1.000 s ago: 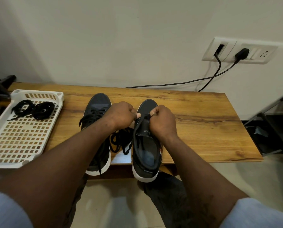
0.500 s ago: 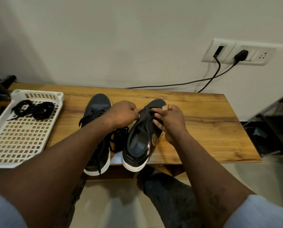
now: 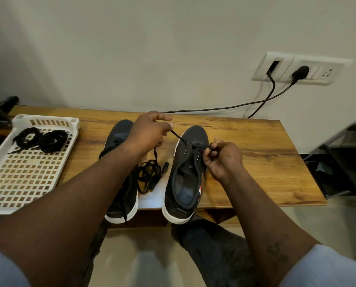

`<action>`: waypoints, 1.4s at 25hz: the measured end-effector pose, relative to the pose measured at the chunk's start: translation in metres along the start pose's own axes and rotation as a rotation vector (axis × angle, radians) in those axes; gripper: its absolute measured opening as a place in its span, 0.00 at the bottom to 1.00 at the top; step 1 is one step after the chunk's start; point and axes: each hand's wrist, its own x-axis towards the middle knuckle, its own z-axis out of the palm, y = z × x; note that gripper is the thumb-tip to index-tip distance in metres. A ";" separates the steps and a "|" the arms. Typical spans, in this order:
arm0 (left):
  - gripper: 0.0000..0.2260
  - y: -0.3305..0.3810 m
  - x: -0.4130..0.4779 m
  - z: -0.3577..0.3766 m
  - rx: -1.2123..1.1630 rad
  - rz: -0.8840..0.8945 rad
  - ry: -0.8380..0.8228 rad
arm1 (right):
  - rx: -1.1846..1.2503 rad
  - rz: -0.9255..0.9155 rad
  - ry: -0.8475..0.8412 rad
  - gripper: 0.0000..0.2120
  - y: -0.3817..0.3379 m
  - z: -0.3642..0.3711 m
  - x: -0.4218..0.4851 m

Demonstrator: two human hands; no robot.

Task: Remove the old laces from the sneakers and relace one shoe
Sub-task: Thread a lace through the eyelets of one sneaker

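My left hand (image 3: 150, 131) has risen mid-frame; both hands' fingers (image 3: 211, 147) pinch the lace (image 3: 178, 136); overpulling could unthread the sneaker (image 3: 185, 175).

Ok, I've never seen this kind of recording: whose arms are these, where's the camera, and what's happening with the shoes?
No machine here: a person wears a wide-angle camera on the head, so you look down along their own arms. Two dark sneakers stand on the wooden table. The left hand pinches a black lace drawn taut from the front eyelets of the open sneaker; the right hand seems to pinch its other end at the opposite eyelets. The other sneaker sits partly under the left arm. A loose lace heap lies between them. A white tray at the left holds two coiled laces.
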 end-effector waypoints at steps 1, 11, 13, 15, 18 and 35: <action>0.07 0.000 0.000 0.000 -0.047 0.020 0.021 | -0.009 -0.001 0.022 0.16 0.001 -0.002 0.001; 0.14 -0.002 -0.013 0.029 0.872 0.114 -0.107 | -0.165 0.051 -0.184 0.16 0.007 -0.008 0.001; 0.14 0.001 -0.010 0.024 0.968 0.131 -0.074 | -0.313 -0.091 -0.136 0.16 0.000 -0.004 -0.002; 0.14 0.001 -0.009 0.020 0.993 0.117 -0.056 | -0.330 -0.240 -0.017 0.16 -0.014 -0.005 0.003; 0.15 -0.001 -0.009 0.015 0.917 0.105 -0.072 | -0.672 -0.430 0.209 0.15 -0.028 -0.022 0.012; 0.09 -0.009 -0.010 0.014 0.864 0.146 -0.076 | -0.396 -0.575 0.189 0.09 -0.028 0.009 -0.012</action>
